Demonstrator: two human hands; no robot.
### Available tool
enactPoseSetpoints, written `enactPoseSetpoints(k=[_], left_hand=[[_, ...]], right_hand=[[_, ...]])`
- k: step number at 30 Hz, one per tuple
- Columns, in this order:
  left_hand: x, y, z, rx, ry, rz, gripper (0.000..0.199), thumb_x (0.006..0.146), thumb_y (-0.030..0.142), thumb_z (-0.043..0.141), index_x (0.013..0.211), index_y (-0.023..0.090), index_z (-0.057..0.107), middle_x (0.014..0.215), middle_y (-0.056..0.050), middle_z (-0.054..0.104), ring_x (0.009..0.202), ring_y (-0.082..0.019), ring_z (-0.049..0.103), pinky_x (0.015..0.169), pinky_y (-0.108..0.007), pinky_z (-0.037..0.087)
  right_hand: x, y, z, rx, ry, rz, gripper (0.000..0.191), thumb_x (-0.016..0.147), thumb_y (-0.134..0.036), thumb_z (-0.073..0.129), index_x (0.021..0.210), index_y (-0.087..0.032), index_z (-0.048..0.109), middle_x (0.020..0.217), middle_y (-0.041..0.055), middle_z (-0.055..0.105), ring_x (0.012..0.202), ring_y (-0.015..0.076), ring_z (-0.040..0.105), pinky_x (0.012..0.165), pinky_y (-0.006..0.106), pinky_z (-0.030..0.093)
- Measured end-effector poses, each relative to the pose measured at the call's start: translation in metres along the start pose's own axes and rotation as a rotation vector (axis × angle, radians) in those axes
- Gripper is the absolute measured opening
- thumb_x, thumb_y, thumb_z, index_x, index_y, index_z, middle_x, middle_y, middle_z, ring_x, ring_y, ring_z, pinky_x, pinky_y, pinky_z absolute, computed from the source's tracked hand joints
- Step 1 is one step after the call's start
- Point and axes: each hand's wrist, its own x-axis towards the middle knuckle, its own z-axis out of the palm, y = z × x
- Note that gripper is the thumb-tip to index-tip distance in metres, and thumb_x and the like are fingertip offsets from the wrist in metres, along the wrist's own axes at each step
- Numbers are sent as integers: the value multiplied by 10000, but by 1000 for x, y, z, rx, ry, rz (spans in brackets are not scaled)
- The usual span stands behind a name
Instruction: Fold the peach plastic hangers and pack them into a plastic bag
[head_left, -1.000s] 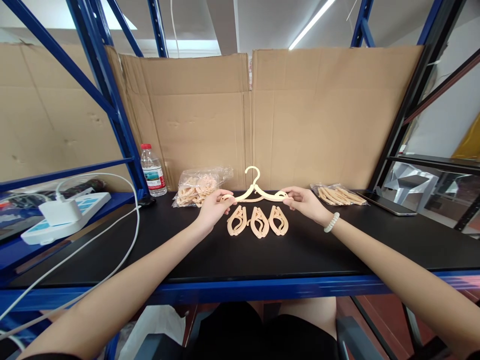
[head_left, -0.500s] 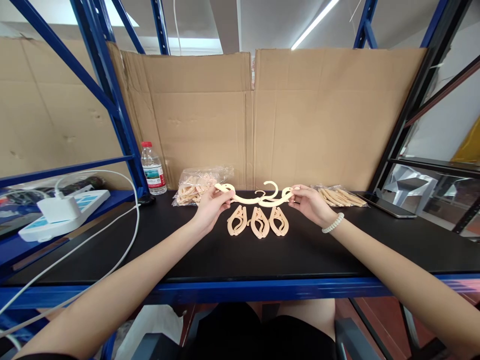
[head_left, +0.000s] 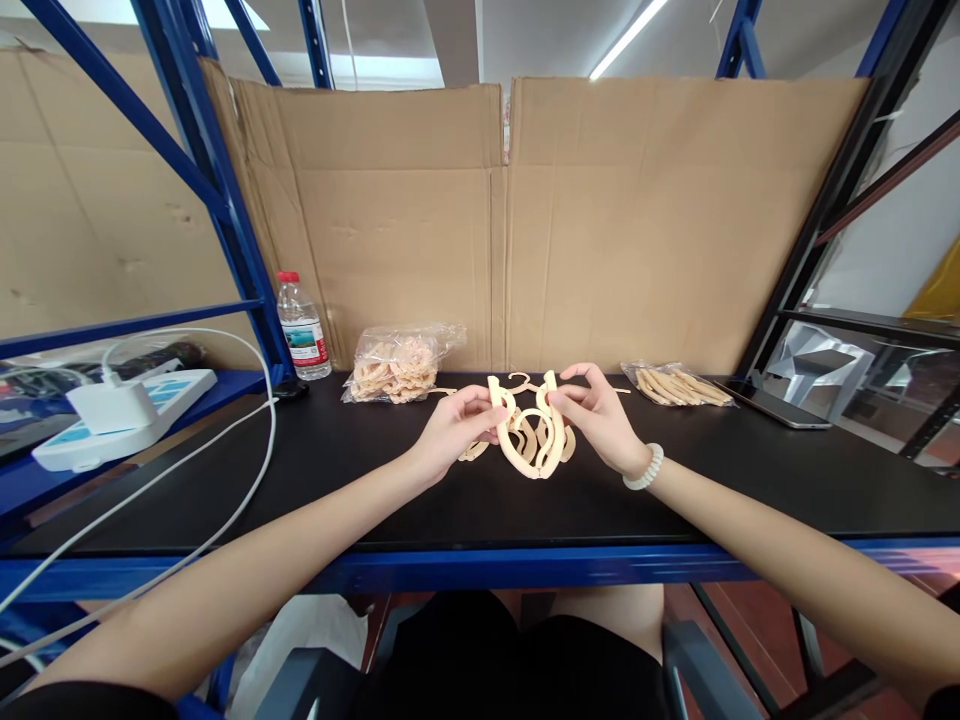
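I hold a cream plastic folding hanger [head_left: 517, 460] over the black tabletop, its two arms folded up into a teardrop loop. My left hand [head_left: 459, 425] pinches the left arm's end between thumb and fingers. The right arm's end is gripped by my right hand [head_left: 601, 420], which has a pale coiled band at its wrist. Folded hangers [head_left: 568, 446] of the same kind lie on the table behind it, mostly covered by the held one. Farther back, another hanger [head_left: 519, 378] shows its hook and the tips of its spread arms; its middle is hidden.
A clear bag of pinkish-cream plastic pieces [head_left: 397, 368] lies at the back left, by a water bottle [head_left: 304, 325]. At the back right are a bag of cream sticks [head_left: 675, 385] and a phone [head_left: 780, 410]. A white cable [head_left: 274, 440] crosses the left side; cardboard [head_left: 390, 230] stands behind.
The held hanger's arms, spread wide before, are now folded upward together. Both hands have moved inward, closer to each other. The view has tilted slightly down.
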Motion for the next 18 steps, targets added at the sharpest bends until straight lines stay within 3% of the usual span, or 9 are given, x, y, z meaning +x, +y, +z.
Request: enactPoseSetpoints(k=[5, 11, 16, 18], left_hand=[[0, -1, -2, 15, 10, 1, 310, 722, 340, 771, 924, 139, 651, 839, -45, 696, 754, -145, 659, 683, -260, 538], [-1, -1, -3, 49, -12, 33, 295, 755, 344, 746, 947, 150, 636, 844, -35, 692, 757, -143, 657, 693, -266, 540], [-1, -2, -3, 64, -19, 45, 297, 769, 353, 730, 966, 157, 626, 854, -29, 679, 772, -144, 654, 695, -264, 539], [-1, -2, -3, 76, -22, 48, 304, 773, 361, 724, 974, 159, 621, 852, -26, 673, 767, -141, 648, 686, -260, 534]], right_hand=[[-6, 0, 6, -168, -230, -43, 254, 890, -448, 603, 907, -215, 504, 813, 6, 598, 581, 120, 584, 453, 234, 478], [-9, -2, 6, -219, -287, -16, 243, 912, -417, 577, 1038, -209, 565, 799, 11, 585, 565, 118, 577, 456, 242, 500], [-10, -2, 6, -289, -321, -69, 244, 890, -381, 599, 1080, -236, 652, 1122, 73, 502, 620, 91, 544, 473, 257, 537], [-10, -2, 5, -298, -325, -87, 247, 898, -368, 585, 1101, -254, 666, 1139, 76, 487, 623, 89, 521, 457, 249, 522]])
